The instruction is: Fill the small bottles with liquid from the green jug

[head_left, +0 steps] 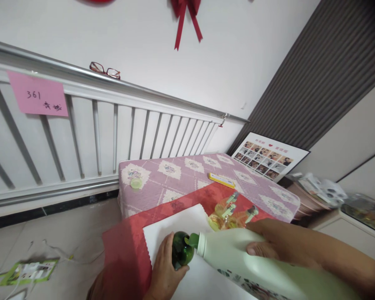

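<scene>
My left hand is wrapped round a small, round, dark green bottle. My right hand grips a large pale green bottle from above, tilting it sideways. Its green spout meets the small bottle near the top; whether liquid flows I cannot tell. Both are above a white sheet with a scalloped edge, laid over a red cloth. Just beyond the large bottle stand several small see-through yellow and orange bottles with pump tops.
Under the cloth is a purple patterned table or bed surface, with a pale green cap and a yellow case. A white radiator runs along the wall, glasses above it. A photo board leans at right.
</scene>
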Available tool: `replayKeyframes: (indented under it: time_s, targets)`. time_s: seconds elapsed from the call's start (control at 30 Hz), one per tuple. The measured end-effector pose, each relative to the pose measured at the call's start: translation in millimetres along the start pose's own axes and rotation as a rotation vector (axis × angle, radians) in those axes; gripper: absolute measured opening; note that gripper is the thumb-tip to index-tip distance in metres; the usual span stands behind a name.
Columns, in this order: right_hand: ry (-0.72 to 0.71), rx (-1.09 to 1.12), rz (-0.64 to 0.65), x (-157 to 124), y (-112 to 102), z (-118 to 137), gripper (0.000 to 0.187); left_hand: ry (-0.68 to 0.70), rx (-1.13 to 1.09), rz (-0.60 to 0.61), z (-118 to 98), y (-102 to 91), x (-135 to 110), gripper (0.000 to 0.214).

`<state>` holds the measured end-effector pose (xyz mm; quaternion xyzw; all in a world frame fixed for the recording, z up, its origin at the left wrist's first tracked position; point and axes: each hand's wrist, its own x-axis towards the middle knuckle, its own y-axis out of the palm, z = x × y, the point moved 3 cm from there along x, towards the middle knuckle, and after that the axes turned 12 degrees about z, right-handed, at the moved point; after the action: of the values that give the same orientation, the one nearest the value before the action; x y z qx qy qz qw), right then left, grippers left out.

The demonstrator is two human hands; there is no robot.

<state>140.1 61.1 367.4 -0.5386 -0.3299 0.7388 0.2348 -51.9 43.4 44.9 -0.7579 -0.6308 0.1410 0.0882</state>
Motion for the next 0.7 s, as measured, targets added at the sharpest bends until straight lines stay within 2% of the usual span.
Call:
replayKeyframes:
  time_s: [0.13, 0.43, 0.7]
  targets:
    - [0.024, 0.004, 0.006, -1.4, -1.5, 1.9, 0.060, -0.005, -0.006, 0.010, -2.1, -0.4, -0.8, 0.096]
    - [0.059, -0.017, 0.131, 1.4, -5.3, -3.5, 0.057, -0.020, -0.007, 0.009, -0.3, 0.7, -0.2, 0.096]
    - [0.048, -0.015, 0.122, -0.3, -5.4, -0.9, 0.059, -0.007, -0.009, 0.008, -1.1, -0.2, -1.6, 0.095]
